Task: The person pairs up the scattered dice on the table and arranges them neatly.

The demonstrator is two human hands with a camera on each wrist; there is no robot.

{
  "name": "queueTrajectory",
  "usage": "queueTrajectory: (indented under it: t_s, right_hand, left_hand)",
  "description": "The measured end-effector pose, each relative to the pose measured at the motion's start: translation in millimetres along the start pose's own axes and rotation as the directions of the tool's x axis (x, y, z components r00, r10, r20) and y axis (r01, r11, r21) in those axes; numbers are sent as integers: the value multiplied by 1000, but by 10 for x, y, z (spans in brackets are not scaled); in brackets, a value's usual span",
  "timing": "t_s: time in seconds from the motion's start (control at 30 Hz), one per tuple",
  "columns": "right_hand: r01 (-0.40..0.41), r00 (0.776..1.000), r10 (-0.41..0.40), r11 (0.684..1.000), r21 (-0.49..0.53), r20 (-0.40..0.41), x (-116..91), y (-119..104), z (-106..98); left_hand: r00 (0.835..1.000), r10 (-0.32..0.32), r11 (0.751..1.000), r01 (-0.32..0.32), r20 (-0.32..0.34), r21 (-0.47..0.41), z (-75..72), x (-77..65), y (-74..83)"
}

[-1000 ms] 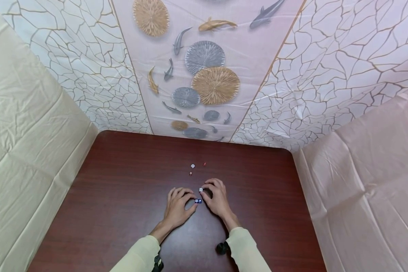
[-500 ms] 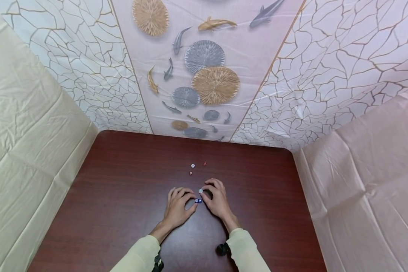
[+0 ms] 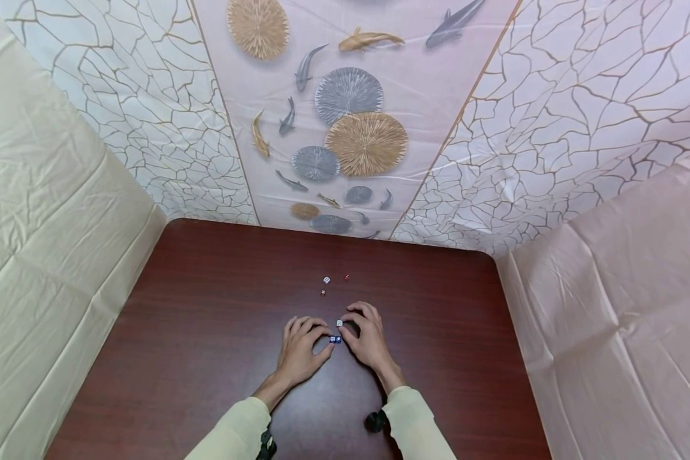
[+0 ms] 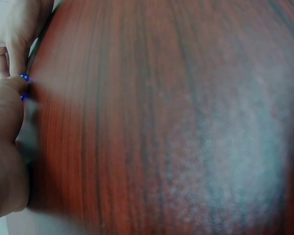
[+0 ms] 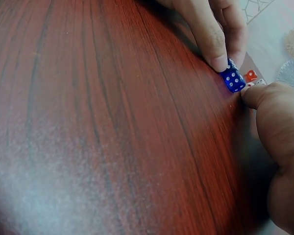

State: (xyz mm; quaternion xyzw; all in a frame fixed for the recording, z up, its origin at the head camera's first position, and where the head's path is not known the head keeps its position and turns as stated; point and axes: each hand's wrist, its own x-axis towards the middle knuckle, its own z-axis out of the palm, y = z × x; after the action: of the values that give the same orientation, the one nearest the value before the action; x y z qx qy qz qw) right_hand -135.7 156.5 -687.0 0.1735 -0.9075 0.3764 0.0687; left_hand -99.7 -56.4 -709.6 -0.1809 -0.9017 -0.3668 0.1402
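The left hand [image 3: 300,355] pinches a side-by-side pair of blue dice [image 3: 335,340] on the desk [image 3: 207,358] between its fingers. Just beyond them, the right hand [image 3: 370,340] grasps a white die [image 3: 340,323] in its fingers. Farther off lie a second white die [image 3: 326,280], a red die [image 3: 323,292] and another red die [image 3: 347,276].
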Motion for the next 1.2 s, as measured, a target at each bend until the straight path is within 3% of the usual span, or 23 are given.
queueTrajectory:
  t_s: [0.33,0.77,1.0,1.2]
  right_hand:
    - [1,1000,-1,1000,-5,-1,2,1,4]
    - [0,1000,0,1000,-21,-7,-7,-15,-10]
    - [16,1000,-16,999,-47,-8,-10,26,11]
    - [45,998,-46,998,-42,-40,-19,32,26]
  left_hand:
    - [999,24,999,-23,-33,34,50,-9,-53]
    - [1000,15,1000,-15,3,2,-14,5,-13]
    - [999,-13,997,16,35,-82,-98,23,18]
    - [999,0,991,-6,-43,-137,-149,128,10]
